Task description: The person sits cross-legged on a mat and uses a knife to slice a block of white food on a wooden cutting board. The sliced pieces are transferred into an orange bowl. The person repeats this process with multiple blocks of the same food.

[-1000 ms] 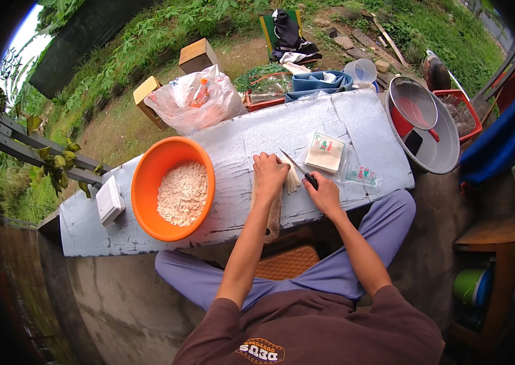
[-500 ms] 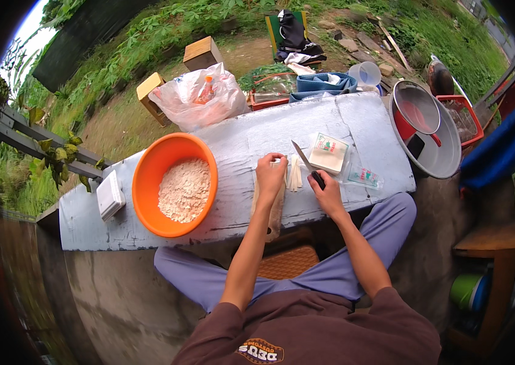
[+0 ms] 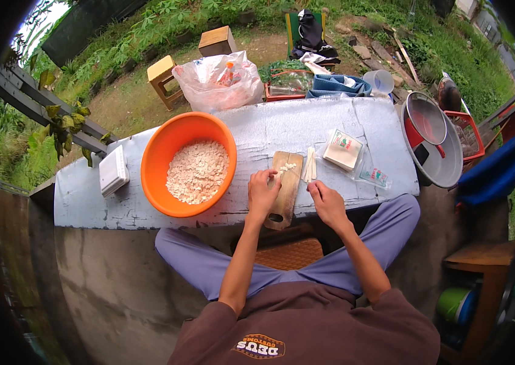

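Observation:
A wooden cutting board (image 3: pixel 286 190) lies on the table with small cut pale pieces (image 3: pixel 286 168) near its far end. My left hand (image 3: pixel 262 193) is at its left edge, fingers curled together against the pieces; what they pinch is too small to make out. Just right of the board lies a bundle of pale flat strips (image 3: pixel 310 166). My right hand (image 3: pixel 329 204) is closed just below these strips, around the knife seen earlier; its blade does not show now. Beyond sits an opened clear packet of square pale sheets (image 3: pixel 343 150), like dumpling wrappers.
An orange basin (image 3: pixel 150 176) full of small pale cut pieces stands left of the board. Farther left is a white box-like device (image 3: pixel 113 171). A plastic bag (image 3: pixel 218 85) sits at the far edge; a grey basin (image 3: pixel 446 170) with a strainer (image 3: pixel 426 115) stands at right.
My right hand has drawn toward me, and the knife blade no longer shows. My left hand has moved down and left, uncovering the board and cut pieces. The whole view has shifted.

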A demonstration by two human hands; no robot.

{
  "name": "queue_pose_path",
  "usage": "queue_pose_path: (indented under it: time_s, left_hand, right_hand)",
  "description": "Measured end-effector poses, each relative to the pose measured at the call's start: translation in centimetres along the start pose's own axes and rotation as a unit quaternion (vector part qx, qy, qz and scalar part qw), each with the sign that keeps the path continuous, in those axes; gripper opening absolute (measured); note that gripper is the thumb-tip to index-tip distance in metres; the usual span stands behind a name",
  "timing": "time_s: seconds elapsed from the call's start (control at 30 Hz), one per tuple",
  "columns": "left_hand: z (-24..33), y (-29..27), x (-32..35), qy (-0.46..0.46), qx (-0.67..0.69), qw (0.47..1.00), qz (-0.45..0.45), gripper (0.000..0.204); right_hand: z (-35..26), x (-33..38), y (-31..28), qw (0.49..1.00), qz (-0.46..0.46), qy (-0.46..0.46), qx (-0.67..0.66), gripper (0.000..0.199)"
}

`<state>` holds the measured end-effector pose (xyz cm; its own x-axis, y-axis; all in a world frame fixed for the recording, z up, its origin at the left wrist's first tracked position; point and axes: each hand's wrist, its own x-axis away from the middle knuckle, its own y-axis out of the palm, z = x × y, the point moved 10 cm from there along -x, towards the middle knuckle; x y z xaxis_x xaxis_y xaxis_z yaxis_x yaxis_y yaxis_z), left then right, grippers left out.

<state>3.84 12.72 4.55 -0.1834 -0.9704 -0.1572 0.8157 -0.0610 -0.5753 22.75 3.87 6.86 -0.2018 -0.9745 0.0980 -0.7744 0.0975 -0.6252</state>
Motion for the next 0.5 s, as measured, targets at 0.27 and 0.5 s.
queue_pose_path:
  time_s: [0.27, 0.5]
  left_hand:
    - [0.2, 0.5, 2.4, 0.064, -0.071, 0.994, 0.052, 0.022]
    - [1.3, 1.6, 3.0, 0.11, -0.074, 0.991, 0.008, 0.02]
  right_hand:
    - [1.4, 0.6, 3.0, 0.992, -0.036, -0.002, 0.123, 0.04]
    - [2.1, 0.3, 2.8, 0.984, -0.046, 0.006, 0.169, 0.04]
